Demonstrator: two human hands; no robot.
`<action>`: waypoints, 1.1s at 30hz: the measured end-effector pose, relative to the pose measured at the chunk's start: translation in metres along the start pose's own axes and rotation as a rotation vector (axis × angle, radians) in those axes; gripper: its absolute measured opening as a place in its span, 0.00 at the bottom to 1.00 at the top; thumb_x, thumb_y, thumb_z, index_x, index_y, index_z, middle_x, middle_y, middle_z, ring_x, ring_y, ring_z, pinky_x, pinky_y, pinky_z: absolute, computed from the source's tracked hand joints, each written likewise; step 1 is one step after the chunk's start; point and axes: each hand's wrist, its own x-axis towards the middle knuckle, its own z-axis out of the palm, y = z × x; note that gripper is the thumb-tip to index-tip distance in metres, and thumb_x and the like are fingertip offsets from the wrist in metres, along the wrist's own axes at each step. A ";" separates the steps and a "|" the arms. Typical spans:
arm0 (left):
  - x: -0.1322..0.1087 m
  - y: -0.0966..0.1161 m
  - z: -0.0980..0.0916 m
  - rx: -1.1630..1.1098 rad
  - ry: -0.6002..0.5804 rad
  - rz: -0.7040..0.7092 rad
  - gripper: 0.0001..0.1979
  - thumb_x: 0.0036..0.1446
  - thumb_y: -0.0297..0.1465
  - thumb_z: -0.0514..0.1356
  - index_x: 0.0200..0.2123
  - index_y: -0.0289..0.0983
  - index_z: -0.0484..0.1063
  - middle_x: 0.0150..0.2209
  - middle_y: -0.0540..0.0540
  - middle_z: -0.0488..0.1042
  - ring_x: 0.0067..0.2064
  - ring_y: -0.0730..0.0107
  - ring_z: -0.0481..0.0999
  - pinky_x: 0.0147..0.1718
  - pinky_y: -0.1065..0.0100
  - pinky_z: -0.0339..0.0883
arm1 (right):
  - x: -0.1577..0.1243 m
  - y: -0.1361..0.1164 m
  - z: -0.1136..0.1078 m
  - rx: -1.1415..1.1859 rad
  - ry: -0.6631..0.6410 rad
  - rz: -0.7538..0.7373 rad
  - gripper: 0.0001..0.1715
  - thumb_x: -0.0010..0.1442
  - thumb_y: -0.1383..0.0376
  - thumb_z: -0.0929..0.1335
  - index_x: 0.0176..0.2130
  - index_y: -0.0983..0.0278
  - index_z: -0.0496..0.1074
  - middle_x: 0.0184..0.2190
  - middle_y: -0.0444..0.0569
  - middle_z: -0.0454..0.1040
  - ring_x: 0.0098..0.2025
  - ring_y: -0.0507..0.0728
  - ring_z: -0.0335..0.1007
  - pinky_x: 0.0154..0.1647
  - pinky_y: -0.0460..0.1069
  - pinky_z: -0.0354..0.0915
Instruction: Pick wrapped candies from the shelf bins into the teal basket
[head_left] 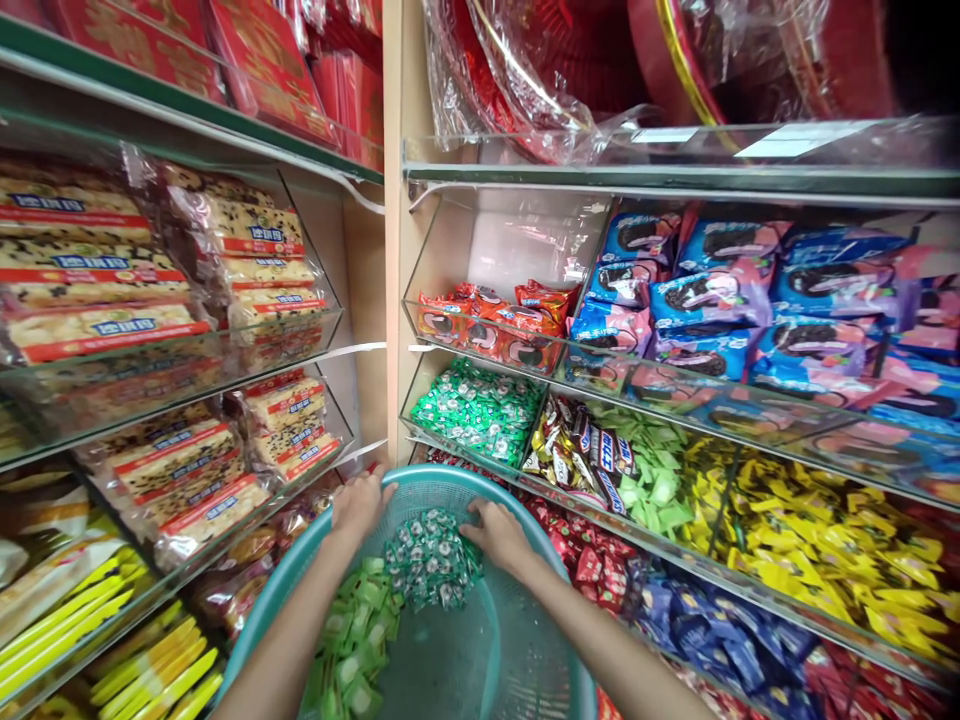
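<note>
A large teal plastic basket [536, 520] stands below the shelves at the lower middle. Inside it lie a heap of green-and-silver wrapped candies [433, 556] and a heap of light green packets [358, 635]. My left hand [360, 510] is at the basket's back left rim, its fingers curled over the edge, closed on it. Inside the basket, my right hand [496, 535] touches the right side of the green-and-silver candies; its fingers are bent, and whether any candy is between them is hard to see.
Glass-fronted shelves hold green candies [480, 410], yellow candies [817, 550], blue cookie packs [712, 290] and red packs [495, 325]. Long pastry packs [97, 265] fill the left shelves. Glass shelf edges run close behind the basket.
</note>
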 end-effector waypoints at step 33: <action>-0.003 0.006 -0.003 -0.041 0.000 -0.019 0.21 0.61 0.43 0.43 0.48 0.40 0.66 0.45 0.39 0.73 0.45 0.60 0.72 0.43 0.61 0.62 | 0.091 -0.081 -0.107 -0.247 0.446 -0.144 0.18 0.59 0.56 0.64 0.43 0.65 0.71 0.45 0.56 0.64 0.48 0.60 0.60 0.45 0.52 0.58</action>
